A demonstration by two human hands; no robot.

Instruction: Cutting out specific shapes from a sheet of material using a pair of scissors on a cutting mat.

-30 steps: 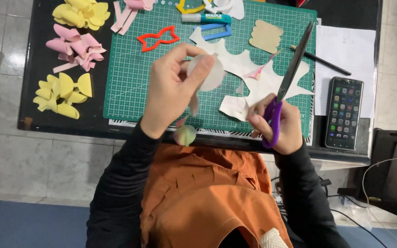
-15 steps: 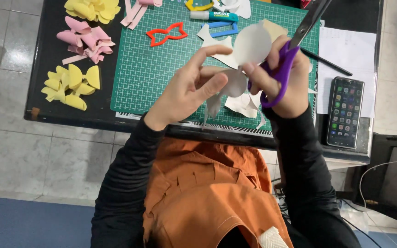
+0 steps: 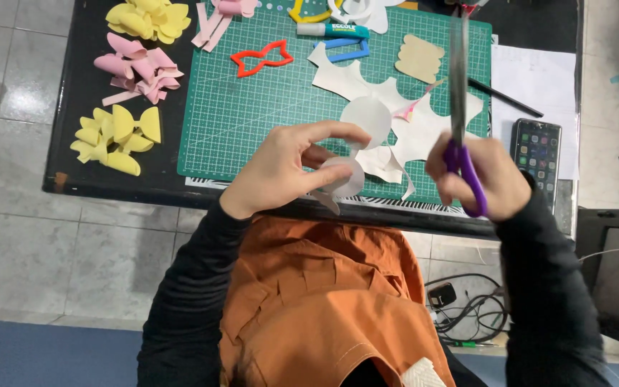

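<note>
My left hand [image 3: 291, 168] pinches a white bow-shaped foam cutout [image 3: 358, 140], two rounded lobes joined by a narrow waist, just above the near edge of the green cutting mat [image 3: 252, 107]. My right hand [image 3: 485, 175] grips purple-handled scissors [image 3: 458, 93]; their closed blades point straight up, away from the cutout. Beneath and between the hands lies the white foam sheet [image 3: 410, 125] with shapes cut out of it.
Yellow foam bows [image 3: 116, 136], pink bows [image 3: 137, 68] and more yellow ones [image 3: 141, 16] lie left on the black table [image 3: 80, 86]. A red bow template [image 3: 261, 57], glue stick [image 3: 332, 30], beige cutout [image 3: 419, 57], black pencil [image 3: 504, 97], phone [image 3: 536, 152] and white paper [image 3: 539, 72] lie farther off.
The right hand with the scissors has drawn away to the right from the cutout, blades now upright. The left hand has lowered the white cutout toward the mat's near edge.
</note>
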